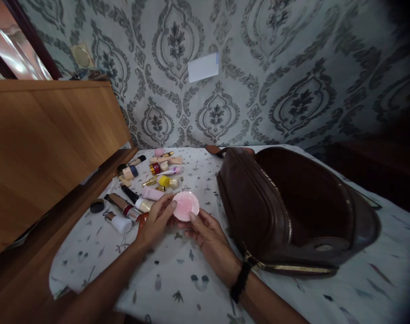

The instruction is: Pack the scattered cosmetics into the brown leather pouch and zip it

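A round pink compact (186, 206) with a pale, finely ridged rim is held in front of me between both hands. My left hand (160, 217) grips its left edge, thumb on top. My right hand (208, 236) pinches the lower right edge, thumb on the face and fingers beneath. What lies under the compact is hidden. Just left of my left hand are a pink tube (152, 193), a cream-coloured bottle (144, 205) and an orange item (142, 221) partly covered by that hand. A brown leather bag (252, 198) stands unzipped to the right of my right hand.
Several cosmetics lie at the left, among them a white-capped bottle (120, 223), a black round lid (97, 206), a yellow-capped jar (163, 181) and a pink sponge (159, 152). A wooden cabinet (56, 148) borders the patterned cloth (177, 279); a papered wall (218, 108) rises behind.
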`<move>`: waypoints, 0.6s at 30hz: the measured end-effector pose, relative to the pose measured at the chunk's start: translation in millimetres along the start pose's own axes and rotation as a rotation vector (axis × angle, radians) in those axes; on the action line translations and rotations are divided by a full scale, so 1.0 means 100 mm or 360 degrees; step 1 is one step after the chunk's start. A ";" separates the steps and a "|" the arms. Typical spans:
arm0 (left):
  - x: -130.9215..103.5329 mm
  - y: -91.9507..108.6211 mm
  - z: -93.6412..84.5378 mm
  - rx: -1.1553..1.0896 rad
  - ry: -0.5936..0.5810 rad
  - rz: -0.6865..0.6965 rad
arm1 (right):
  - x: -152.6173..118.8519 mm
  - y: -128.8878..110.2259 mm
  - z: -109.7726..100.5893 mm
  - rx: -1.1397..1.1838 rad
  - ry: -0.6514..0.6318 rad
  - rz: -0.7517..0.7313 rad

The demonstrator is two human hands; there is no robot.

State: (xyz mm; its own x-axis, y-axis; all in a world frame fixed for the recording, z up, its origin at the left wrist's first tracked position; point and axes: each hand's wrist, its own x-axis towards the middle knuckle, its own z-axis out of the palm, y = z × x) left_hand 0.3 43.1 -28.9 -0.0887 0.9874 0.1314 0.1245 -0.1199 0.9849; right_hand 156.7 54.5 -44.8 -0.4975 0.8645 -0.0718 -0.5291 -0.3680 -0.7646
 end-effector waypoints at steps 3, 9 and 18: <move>0.00 0.01 0.01 -0.0028 -0.0003 0.0000 | 0.00 0.00 0.00 -0.0001 0.0003 -0.0010; -0.01 0.00 0.01 -0.0043 -0.0016 0.0022 | -0.02 -0.02 0.02 -0.0008 -0.0011 -0.0004; -0.02 0.00 0.01 -0.0043 -0.0018 0.0057 | -0.02 -0.03 0.02 0.0030 -0.0040 -0.0045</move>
State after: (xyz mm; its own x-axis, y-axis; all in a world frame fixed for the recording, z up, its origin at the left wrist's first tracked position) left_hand 1.4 41.2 -29.8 -0.0733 0.9835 0.1655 0.1006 -0.1578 0.9823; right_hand 158.0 52.7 -40.8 -0.4988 0.8661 -0.0340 -0.5562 -0.3499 -0.7538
